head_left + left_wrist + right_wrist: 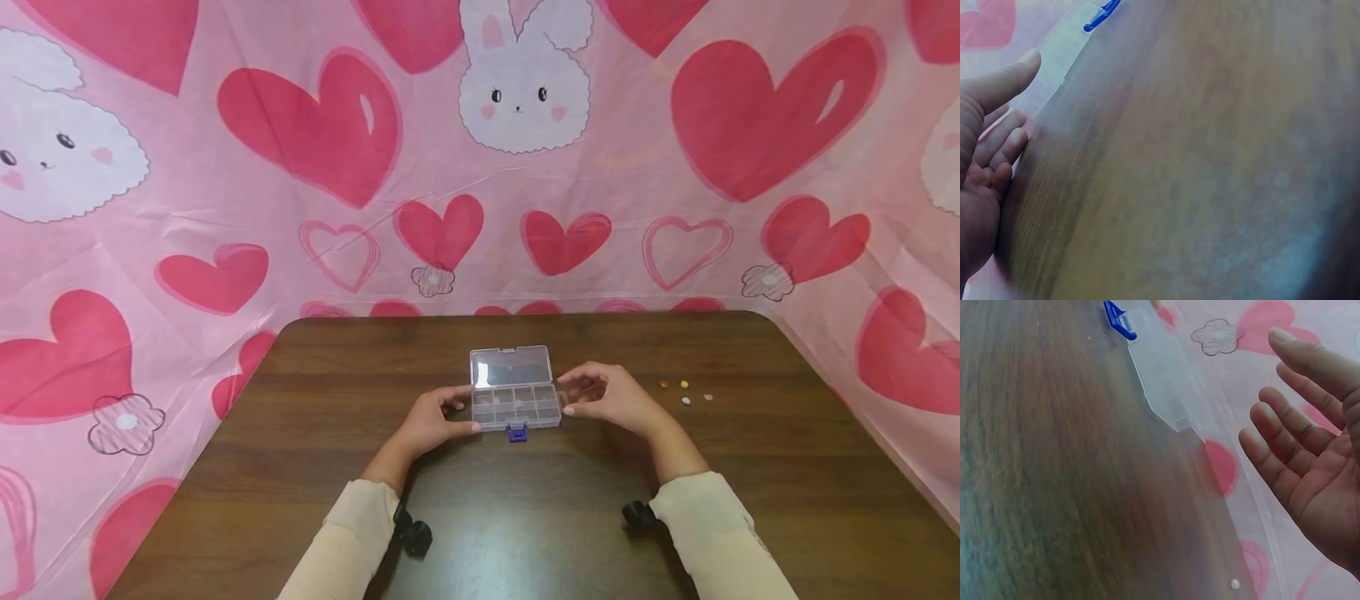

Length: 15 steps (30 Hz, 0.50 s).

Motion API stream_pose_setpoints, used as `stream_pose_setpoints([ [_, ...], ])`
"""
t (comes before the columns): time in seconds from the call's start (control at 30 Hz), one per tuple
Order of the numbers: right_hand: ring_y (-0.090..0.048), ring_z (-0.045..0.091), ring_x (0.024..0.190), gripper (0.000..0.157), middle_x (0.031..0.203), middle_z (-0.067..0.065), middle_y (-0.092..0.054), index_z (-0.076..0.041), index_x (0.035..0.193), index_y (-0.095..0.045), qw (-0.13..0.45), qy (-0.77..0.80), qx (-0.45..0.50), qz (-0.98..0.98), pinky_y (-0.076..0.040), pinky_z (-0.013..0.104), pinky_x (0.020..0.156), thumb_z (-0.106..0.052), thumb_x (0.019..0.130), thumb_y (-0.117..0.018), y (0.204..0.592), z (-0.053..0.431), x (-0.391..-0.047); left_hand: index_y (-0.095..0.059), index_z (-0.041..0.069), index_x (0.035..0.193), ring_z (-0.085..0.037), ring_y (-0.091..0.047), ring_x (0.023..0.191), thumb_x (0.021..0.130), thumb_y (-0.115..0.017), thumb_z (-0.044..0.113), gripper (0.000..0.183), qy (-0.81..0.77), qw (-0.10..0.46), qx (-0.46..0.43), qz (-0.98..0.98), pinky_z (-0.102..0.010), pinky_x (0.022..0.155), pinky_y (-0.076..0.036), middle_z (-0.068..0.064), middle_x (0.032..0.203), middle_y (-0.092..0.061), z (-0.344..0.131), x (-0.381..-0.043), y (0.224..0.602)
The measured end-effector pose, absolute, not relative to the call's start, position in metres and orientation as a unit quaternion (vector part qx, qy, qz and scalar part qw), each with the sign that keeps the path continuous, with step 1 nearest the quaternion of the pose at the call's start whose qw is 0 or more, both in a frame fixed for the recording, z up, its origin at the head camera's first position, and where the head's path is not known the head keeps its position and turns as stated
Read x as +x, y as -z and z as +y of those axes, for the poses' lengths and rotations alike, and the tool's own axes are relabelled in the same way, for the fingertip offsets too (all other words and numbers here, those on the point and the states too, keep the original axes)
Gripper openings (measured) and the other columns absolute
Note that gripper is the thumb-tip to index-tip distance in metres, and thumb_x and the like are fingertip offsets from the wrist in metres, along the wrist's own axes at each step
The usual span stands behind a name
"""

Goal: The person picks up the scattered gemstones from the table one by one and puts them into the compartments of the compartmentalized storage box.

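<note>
A clear plastic compartment box (516, 411) lies on the brown table, its transparent lid (513, 367) raised at the back. A blue latch (517, 432) hangs at its front edge. My left hand (433, 423) is at the box's left end, thumb by the front corner and fingers toward the back. The left wrist view shows that thumb extended and the other fingers loosely bent. At the right end, my right hand (611, 398) holds nothing, its fingers spread and relaxed close to the box. The compartments look see-through, with no contents I can make out.
Several small pebble-like pieces lie to the right of my right hand, among them an orange one (663, 384), a yellow one (684, 384) and a pale one (686, 401). A pink cloth (465, 175) with hearts and rabbits hangs behind the wooden table (525, 517).
</note>
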State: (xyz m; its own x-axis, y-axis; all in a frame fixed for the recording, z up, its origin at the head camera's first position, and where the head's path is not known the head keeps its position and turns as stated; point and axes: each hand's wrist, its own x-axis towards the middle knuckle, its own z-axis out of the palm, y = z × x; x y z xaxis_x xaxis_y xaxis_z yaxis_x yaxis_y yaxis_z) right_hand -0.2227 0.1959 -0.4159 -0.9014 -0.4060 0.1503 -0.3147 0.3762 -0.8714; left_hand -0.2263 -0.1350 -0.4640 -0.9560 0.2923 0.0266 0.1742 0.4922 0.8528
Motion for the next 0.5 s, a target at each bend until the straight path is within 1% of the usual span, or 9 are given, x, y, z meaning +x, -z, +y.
stream_pose_setpoints([
  [0.13, -0.064, 0.032, 0.092, 0.040, 0.102, 0.017, -0.068, -0.002, 0.111, -0.069, 0.029, 0.516, -0.228, 0.825, -0.053, 0.038, 0.078, -0.009, 0.075, -0.085, 0.417, 0.201, -0.220, -0.064, 0.014, 0.130, -0.019, -0.058, 0.104, 0.074, -0.087, 0.025, 0.061, -0.485, 0.063, 0.132, 0.862, -0.044, 0.095, -0.044, 0.001, 0.121, -0.065, -0.135, -0.226, 0.463],
  [0.2, -0.064, 0.034, 0.092, 0.040, 0.103, 0.019, -0.068, 0.001, 0.112, -0.068, 0.023, 0.514, -0.229, 0.826, -0.053, 0.044, 0.079, -0.006, 0.075, -0.084, 0.418, 0.203, -0.219, -0.064, 0.015, 0.129, -0.019, -0.058, 0.104, 0.074, -0.087, 0.025, 0.061, -0.485, 0.064, 0.132, 0.862, -0.044, 0.095, -0.044, 0.001, 0.121, -0.065, -0.135, -0.226, 0.463],
  [0.3, -0.063, 0.035, 0.093, 0.041, 0.104, 0.021, -0.067, 0.002, 0.113, -0.067, 0.019, 0.513, -0.229, 0.827, -0.052, 0.049, 0.080, -0.005, 0.075, -0.083, 0.416, 0.206, -0.217, -0.064, 0.015, 0.129, -0.020, -0.058, 0.105, 0.074, -0.087, 0.026, 0.061, -0.484, 0.063, 0.133, 0.863, -0.045, 0.096, -0.044, 0.000, 0.121, -0.065, -0.135, -0.226, 0.463],
  [0.5, -0.063, 0.030, 0.093, 0.044, 0.105, 0.018, -0.067, 0.002, 0.114, -0.067, 0.017, 0.507, -0.223, 0.832, -0.053, 0.044, 0.081, -0.012, 0.077, -0.084, 0.417, 0.214, -0.213, -0.064, 0.016, 0.130, -0.020, -0.057, 0.105, 0.074, -0.087, 0.027, 0.061, -0.487, 0.067, 0.132, 0.861, -0.045, 0.096, -0.044, 0.001, 0.121, -0.065, -0.135, -0.226, 0.463],
])
